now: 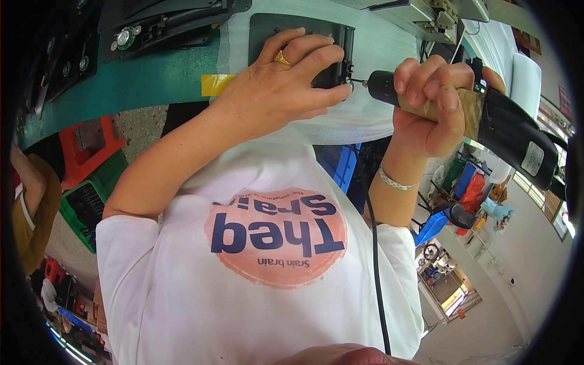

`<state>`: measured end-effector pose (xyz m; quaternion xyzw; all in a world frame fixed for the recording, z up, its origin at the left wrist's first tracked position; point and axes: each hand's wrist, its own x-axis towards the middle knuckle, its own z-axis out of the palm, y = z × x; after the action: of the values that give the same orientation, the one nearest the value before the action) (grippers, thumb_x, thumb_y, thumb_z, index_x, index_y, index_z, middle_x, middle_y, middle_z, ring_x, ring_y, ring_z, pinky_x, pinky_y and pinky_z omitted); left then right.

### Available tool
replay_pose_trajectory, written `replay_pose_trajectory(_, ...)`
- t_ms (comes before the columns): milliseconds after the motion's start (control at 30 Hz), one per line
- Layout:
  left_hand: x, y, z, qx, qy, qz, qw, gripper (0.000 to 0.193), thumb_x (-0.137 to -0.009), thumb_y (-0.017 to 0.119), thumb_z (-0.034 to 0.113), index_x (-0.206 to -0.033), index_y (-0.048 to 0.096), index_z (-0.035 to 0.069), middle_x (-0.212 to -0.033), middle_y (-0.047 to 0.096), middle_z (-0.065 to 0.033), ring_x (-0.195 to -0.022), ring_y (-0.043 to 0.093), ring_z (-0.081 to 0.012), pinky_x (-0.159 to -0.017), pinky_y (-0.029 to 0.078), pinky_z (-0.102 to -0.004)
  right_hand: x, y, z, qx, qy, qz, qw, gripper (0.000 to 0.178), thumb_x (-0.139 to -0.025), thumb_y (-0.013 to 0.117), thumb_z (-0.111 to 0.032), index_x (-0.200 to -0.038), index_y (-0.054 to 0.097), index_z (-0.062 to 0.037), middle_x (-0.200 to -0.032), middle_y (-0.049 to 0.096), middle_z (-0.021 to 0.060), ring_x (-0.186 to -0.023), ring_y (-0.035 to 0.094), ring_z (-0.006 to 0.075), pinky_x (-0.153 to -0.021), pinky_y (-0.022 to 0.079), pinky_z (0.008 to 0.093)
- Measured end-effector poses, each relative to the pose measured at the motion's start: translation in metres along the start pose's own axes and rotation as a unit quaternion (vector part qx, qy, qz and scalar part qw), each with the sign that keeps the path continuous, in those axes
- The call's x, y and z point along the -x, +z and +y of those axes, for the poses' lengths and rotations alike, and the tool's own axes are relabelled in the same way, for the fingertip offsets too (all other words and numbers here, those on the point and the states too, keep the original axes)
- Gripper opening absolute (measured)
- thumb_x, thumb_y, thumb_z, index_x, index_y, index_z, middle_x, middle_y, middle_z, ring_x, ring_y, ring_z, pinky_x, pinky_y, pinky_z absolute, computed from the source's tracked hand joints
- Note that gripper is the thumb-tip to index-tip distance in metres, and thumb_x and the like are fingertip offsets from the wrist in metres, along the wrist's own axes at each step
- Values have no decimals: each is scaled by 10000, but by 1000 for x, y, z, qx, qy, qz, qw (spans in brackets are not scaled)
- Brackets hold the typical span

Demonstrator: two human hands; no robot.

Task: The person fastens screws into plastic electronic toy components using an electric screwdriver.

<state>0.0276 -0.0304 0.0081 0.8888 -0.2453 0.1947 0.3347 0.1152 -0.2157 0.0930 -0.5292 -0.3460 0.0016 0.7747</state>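
A black plastic panel (280, 25) lies on white foam sheeting at the front of the bench. My left hand (286, 79) holds it, with bent fingers across its top and the thumb by its near edge. Wrapped in my right hand (435, 100) is a black electric screwdriver (511, 134) with tan tape around its grip. It lies nearly level, its thin bit pointing left at the panel's right edge, close to my left index fingertip. Whether a screw sits under the bit is too small to tell.
More black panels with round silver parts (125, 38) lie on the green bench top (146, 85) at the left. Yellow tape (216, 85) marks the foam sheet (377, 115). A black cable (376, 274) hangs before my shirt. Another person's arm (27, 176) shows at far left, near a red stool (91, 152).
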Motion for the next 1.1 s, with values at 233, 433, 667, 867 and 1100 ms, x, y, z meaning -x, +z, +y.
replay_pose_trajectory(233, 0, 0, 0, 6, -1, -1, 1000, 520, -663, 888, 236, -1156, 721, 259, -1341, 529, -39, -1325, 470, -262, -1131, 383, -501, 1, -2, -1, -5, -25, 30, 999, 629, -932, 591, 7, -1471, 287, -106, -781, 554, 112, -549, 536, 225, -509, 538, 414)
replay_pose_trajectory(433, 0, -1, 0, 17, -6, -1, 1000, 505, -666, 886, 235, -1148, 736, 258, -1341, 532, -40, -1324, 471, -262, -1129, 383, -499, 3, 1, 1, 6, -10, 6, 1000, 626, -946, 608, 0, -1474, 291, -111, -782, 555, 102, -527, 516, 207, -509, 529, 405)
replay_pose_trajectory(667, 0, -1, 0, 16, -6, 0, 1000, 507, -663, 887, 238, -1148, 741, 260, -1331, 536, -41, -1324, 466, -265, -1128, 383, -496, 1, 2, 1, -4, -1, 6, 1000, 629, -948, 626, -2, -1473, 296, -107, -784, 564, 98, -524, 518, 199, -514, 527, 407)
replay_pose_trajectory(867, -1, -1, 0, 10, -8, -6, 1000, 517, -659, 888, 239, -1154, 745, 267, -1320, 538, -42, -1312, 468, -267, -1123, 384, -490, -1, 2, 3, -1, 18, 37, 999, 627, -938, 611, 11, -1467, 296, -104, -796, 578, 101, -522, 518, 202, -512, 528, 411)
replay_pose_trajectory(1100, 0, -1, -1, 13, -5, -4, 1000, 524, -646, 890, 234, -1151, 756, 270, -1320, 540, -43, -1304, 471, -268, -1120, 374, -476, 6, -2, 9, -37, -36, 88, 995, 590, -948, 567, -14, -1462, 297, -122, -797, 564, 100, -573, 542, 211, -531, 527, 412)
